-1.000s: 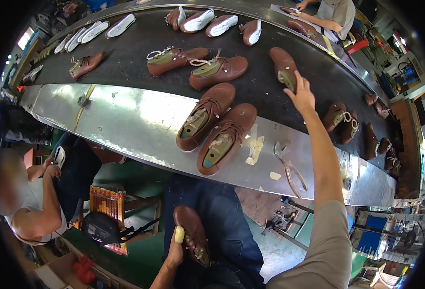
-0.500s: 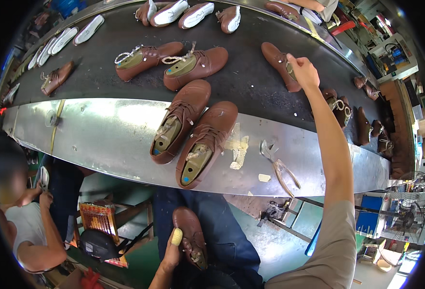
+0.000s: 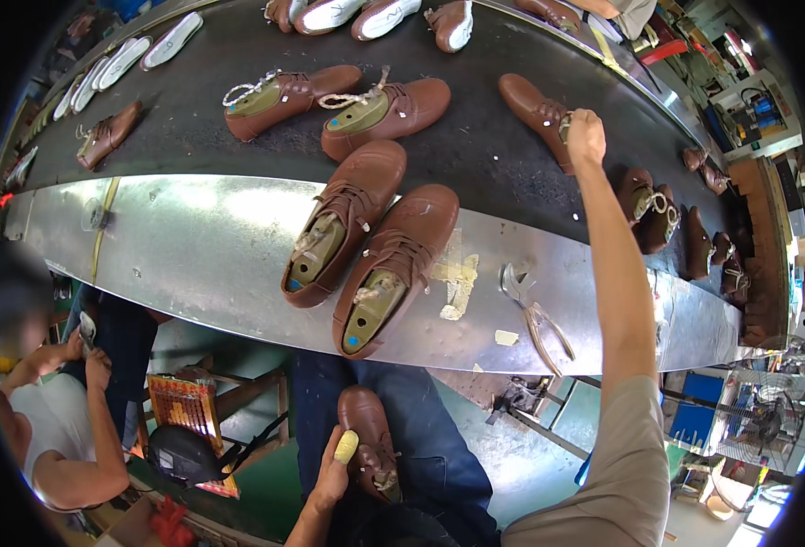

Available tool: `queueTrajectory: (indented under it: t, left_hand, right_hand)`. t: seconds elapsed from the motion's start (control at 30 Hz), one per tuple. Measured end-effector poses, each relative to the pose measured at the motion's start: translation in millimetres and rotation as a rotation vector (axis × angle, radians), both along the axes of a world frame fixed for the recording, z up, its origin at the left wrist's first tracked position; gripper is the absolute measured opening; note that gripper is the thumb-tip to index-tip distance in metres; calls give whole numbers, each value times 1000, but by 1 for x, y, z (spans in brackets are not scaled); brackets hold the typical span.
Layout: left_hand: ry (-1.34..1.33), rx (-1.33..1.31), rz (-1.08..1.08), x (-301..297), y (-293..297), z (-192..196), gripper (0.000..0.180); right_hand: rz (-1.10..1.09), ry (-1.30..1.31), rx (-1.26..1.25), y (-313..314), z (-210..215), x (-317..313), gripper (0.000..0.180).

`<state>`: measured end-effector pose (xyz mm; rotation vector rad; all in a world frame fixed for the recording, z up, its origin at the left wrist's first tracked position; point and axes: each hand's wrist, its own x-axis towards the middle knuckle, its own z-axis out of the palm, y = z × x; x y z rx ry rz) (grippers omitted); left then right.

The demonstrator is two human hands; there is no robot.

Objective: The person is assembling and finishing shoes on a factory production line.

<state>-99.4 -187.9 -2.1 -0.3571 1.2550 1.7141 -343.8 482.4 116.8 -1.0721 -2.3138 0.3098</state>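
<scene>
My left hand (image 3: pixel 332 469), its thumb wrapped in a yellow cover, holds a brown lace-up shoe (image 3: pixel 366 424) on my lap, toe up. My right arm stretches across the bench; my right hand (image 3: pixel 587 137) is closed at the heel end of another brown shoe (image 3: pixel 532 108) on the dark belt. The fingers partly hide what they grip there. Two brown shoes with olive lasts inside, the left shoe (image 3: pixel 352 214) and the right shoe (image 3: pixel 404 264), lie side by side with their heels over the metal ledge. Right of them rests a pair of pincers (image 3: pixel 535 314).
Several more shoes stand on the dark belt (image 3: pixel 184 128), among them a pair with rope loops (image 3: pixel 279 100) and white-soled ones (image 3: pixel 173 41) farther back. The metal ledge (image 3: pixel 202 237) runs along my side. Another person (image 3: pixel 65 428) sits at the left; a fan (image 3: pixel 767 415) stands at the right.
The view has shifted slightly. My right hand has curled more tightly at the heel of the far shoe. My left hand still holds the shoe on my lap.
</scene>
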Motion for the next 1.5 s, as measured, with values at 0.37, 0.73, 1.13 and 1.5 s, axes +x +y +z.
queueTrajectory:
  t: [0.37,0.73,1.13,1.5]
  left_hand:
    - [92,-112,58,19,-15,-16,49]
    - [-234,-131,244,-11,35,44,76]
    - [-111,-16,304,-23,59,65,77]
    - [78,47,368,-43,56,64,81]
  right_hand:
    - [213,123,-291,-31,7,28,54]
    - [204,-158,-354,-3,26,5,68]
    - [605,-293,314,-249,8,256,46]
    - [802,-471,-1242,-387,21,339,30]
